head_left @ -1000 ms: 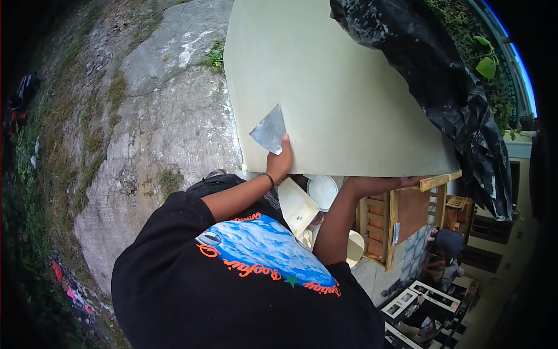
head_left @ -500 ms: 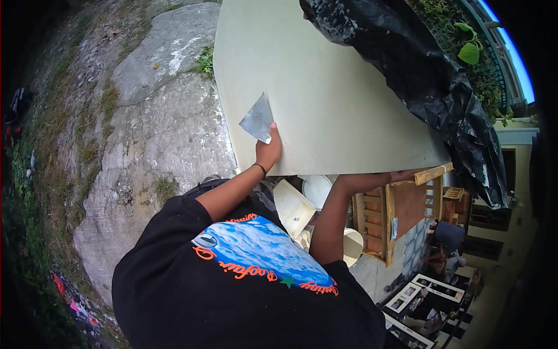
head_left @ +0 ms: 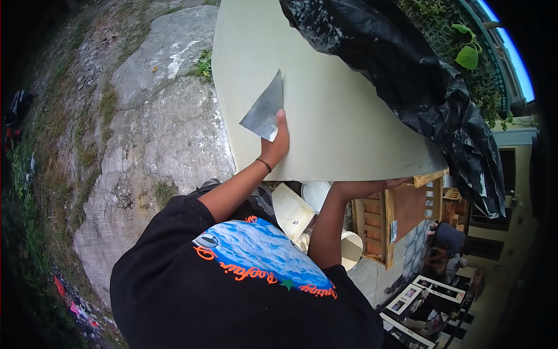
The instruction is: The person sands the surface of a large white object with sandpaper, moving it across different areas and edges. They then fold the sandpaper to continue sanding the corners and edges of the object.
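My left hand (head_left: 276, 142) is closed on a grey sheet-metal scraper (head_left: 264, 113), its thumb laid along the blade, which is flat and roughly triangular. The blade lies over a large smooth pale board (head_left: 325, 116). At the board's near edge, my right hand (head_left: 398, 182) reaches up to a wooden strip (head_left: 430, 177); its fingers are mostly hidden by the edge. Crumpled black plastic sheeting (head_left: 401, 64) drapes over the board's far right side.
Below the board stand a white rectangular tub (head_left: 290, 212) and a white bucket (head_left: 351, 247). A wooden slatted frame (head_left: 372, 227) is to the right. Cracked concrete (head_left: 157, 116) runs along the left. Further right, a person (head_left: 449, 238) bends near framed panels (head_left: 404, 298).
My left hand and the scraper have moved up and slightly right across the board. The near board edge and right hand sit a little lower in view; the black plastic has shifted left.
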The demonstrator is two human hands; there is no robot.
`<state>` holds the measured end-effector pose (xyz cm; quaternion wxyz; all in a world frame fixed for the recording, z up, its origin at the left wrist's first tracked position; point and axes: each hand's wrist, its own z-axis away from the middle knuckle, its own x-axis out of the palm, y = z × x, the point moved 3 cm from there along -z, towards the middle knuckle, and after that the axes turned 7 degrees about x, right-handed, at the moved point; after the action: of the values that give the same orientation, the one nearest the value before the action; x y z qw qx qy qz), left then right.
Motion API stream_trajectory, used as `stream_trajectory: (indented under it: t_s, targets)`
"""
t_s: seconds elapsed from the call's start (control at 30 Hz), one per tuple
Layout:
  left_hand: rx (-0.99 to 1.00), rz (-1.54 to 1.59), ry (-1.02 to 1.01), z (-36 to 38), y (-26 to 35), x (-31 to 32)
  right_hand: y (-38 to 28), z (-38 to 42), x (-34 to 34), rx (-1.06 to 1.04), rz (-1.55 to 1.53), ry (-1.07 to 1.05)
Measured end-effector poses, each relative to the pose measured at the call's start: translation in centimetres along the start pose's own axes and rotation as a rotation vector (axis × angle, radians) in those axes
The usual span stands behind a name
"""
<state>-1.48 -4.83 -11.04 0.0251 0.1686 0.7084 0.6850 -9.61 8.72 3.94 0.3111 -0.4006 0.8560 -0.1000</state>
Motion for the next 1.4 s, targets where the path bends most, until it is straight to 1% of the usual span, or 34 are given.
stream_trajectory:
  t_s: [0.03, 0.07, 0.13, 0.2, 0.23, 0.27, 0.3, 0.33, 0.37, 0.4, 0.43, 0.47, 0.53, 0.6, 0.67, 0.7, 0.73, 0.8, 0.83, 0.87, 0.9, 0.93, 0.97, 1.0, 1.03, 1.07, 1.1, 1.13, 1.17, 1.2, 1.27, 1.3, 1.37, 1.4]
  targets:
    - [-0.119, -0.084, 0.075, -0.4, -0.2, -1.2, -0.3, 0.0, -0.3, 0.017, -0.04, -0.019]
    - [-0.233, -0.154, 0.105, -0.8, -1.5, -2.1, -0.6, 0.0, -0.4, 0.033, -0.087, -0.035]
    - [-0.08, -0.136, 0.14, -1.1, 1.0, -2.1, -0.9, -0.1, 0.0, 0.072, -0.121, -0.026]
    - [0.124, -0.05, 0.029, -1.3, 4.6, -1.3, -0.3, 0.2, -0.3, 0.122, -0.133, -0.029]
    - [0.358, -0.085, 0.078, -1.8, 5.1, -0.6, 0.0, 0.1, -0.3, 0.067, -0.126, -0.048]
    - [0.512, -0.035, 0.113, -1.0, 9.4, -0.2, 0.0, 0.0, -0.2, 0.011, -0.12, -0.061]
    - [0.585, -0.093, 0.031, -1.4, 9.8, -0.3, -0.4, -0.1, -0.4, 0.012, -0.117, -0.055]
    - [0.658, -0.15, -0.051, -1.6, 10.0, -0.4, -1.2, -0.2, -0.8, -0.003, -0.205, -0.022]
    - [0.662, -0.146, -0.055, -1.6, 10.1, -0.5, -1.7, -0.4, -1.0, -0.019, -0.296, 0.011]
    - [0.628, -0.229, -0.008, -1.5, 10.2, -0.6, -1.3, -0.4, -0.8, -0.018, -0.297, 0.017]
    - [0.593, -0.313, 0.039, -1.4, 10.2, -0.8, -0.7, -0.2, -0.5, -0.043, -0.228, 0.02]
    - [0.595, -0.314, 0.035, -1.3, 10.3, -1.0, -0.4, -0.1, -0.3, -0.067, -0.158, 0.021]
    - [0.481, -0.33, 0.035, -1.1, 10.1, -1.3, -0.5, -0.3, -0.4, -0.06, -0.154, 0.016]
    - [0.473, -0.299, 0.011, -1.2, 10.2, -0.9, -0.5, -0.2, -0.2, -0.058, -0.156, 0.001]
    - [0.364, -0.16, 0.033, -1.3, 10.7, -0.5, -0.1, -0.1, 0.1, -0.033, -0.055, -0.007]
    - [0.172, -0.094, 0.0, -1.3, 10.6, -0.6, -0.1, 0.1, 0.1, -0.034, -0.055, -0.006]
    - [0.173, -0.093, -0.001, -1.3, 9.7, 0.0, -0.1, 0.1, 0.0, -0.065, -0.027, 0.024]
    - [0.266, 0.011, 0.022, -1.5, 7.7, 1.6, -0.4, 0.0, 0.0, -0.096, -0.004, 0.057]
    - [0.291, 0.099, -0.14, -0.3, 10.0, 2.1, -0.5, -0.1, 0.0, -0.057, -0.085, 0.035]
    - [0.471, 0.056, -0.21, 1.0, 12.8, 2.4, -0.4, 0.0, -0.1, -0.015, -0.162, 0.01]
    - [0.625, 0.024, -0.196, 2.1, 14.9, 2.7, -0.1, 0.1, -0.2, -0.012, -0.158, 0.003]
    - [0.779, -0.009, -0.182, 2.9, 16.1, 2.9, 0.6, 0.0, -0.1, 0.074, -0.201, -0.057]
    - [0.778, -0.011, -0.183, 2.9, 15.5, 2.7, 1.0, 0.1, 0.2, 0.159, -0.247, -0.112]
    - [0.641, 0.056, -0.247, 2.6, 14.0, 2.5, 0.9, 0.2, 0.3, 0.16, -0.249, -0.11]
    - [0.503, 0.124, -0.312, 2.4, 12.3, 2.6, 0.6, 0.2, 0.4, 0.159, -0.269, -0.062]
    - [0.455, 0.239, -0.228, 2.0, 10.3, 2.9, 0.5, 0.2, 0.4, 0.157, -0.289, -0.012]
    - [0.377, 0.255, -0.153, 1.2, 9.2, 2.7, 0.7, 0.1, 0.4, 0.158, -0.287, -0.011]
    - [0.289, 0.24, -0.073, 0.5, 7.9, 2.4, 0.7, 0.0, 0.3, 0.082, -0.225, 0.02]
    - [0.282, 0.271, 0.043, 0.0, 8.5, 1.9, 0.5, 0.0, 0.1, 0.005, -0.166, 0.051]
    - [0.052, 0.217, 0.015, -0.9, 6.2, 1.4, 0.3, 0.1, 0.1, 0.001, -0.173, 0.051]
    - [0.063, 0.17, 0.037, -1.7, 6.4, 0.5, 0.0, -0.2, 0.0, 0.048, -0.297, 0.003]
    - [0.067, 0.173, 0.042, -1.6, 6.6, 0.5, -0.2, -0.3, -0.2, 0.043, -0.302, 0.004]
    - [0.131, 0.201, 0.09, -1.5, 7.5, 0.6, -0.4, -0.8, -0.4, 0.191, -0.533, -0.071]
    - [0.133, 0.204, 0.089, -1.1, 8.2, 0.5, -0.5, -0.6, -0.5, 0.189, -0.533, -0.069]
